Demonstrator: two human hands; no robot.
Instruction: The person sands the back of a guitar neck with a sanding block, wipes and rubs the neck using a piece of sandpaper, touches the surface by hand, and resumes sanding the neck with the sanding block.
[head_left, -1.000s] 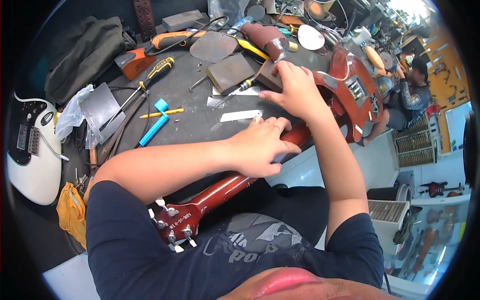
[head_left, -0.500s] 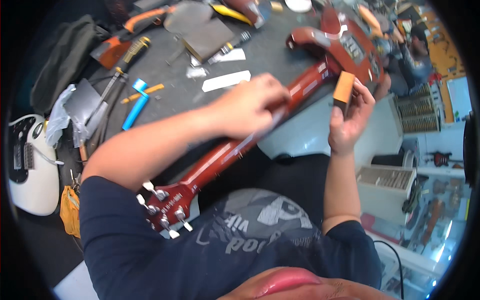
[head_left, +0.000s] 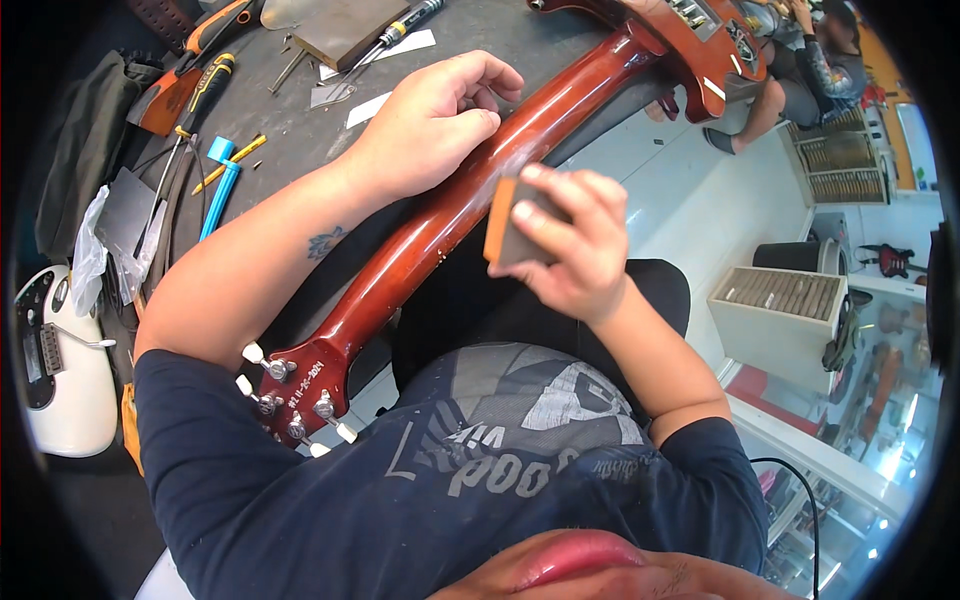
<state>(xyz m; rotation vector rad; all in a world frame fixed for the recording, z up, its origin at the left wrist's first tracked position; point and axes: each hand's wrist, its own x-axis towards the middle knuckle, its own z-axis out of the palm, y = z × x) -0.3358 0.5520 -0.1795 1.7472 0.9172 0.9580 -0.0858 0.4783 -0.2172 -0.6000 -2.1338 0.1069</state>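
A reddish-brown electric guitar lies diagonally, the back of its neck (head_left: 410,255) facing up and its headstock (head_left: 305,385) with white-knobbed tuners near my left upper arm. My right hand (head_left: 585,235) grips a sanding block (head_left: 503,222) with an orange side and a grey-brown face. The block is held at the near side of the neck, by a whitish, dull patch on the finish; whether it touches the wood I cannot tell. My left hand (head_left: 440,120) is at the neck's far edge, fingers loosely curled, thumb apart, with nothing visible in it.
The dark bench holds a yellow-black screwdriver (head_left: 212,90), a blue tool (head_left: 222,185), a yellow pencil (head_left: 230,165) and a flat dark block (head_left: 350,30). A white guitar body (head_left: 75,400) stands at far left. Another person (head_left: 815,75) sits at upper right.
My right hand has brought the sanding block left from beside the guitar body to mid-neck. My left hand has shifted up and left from over the neck to its far edge. The view has shifted.
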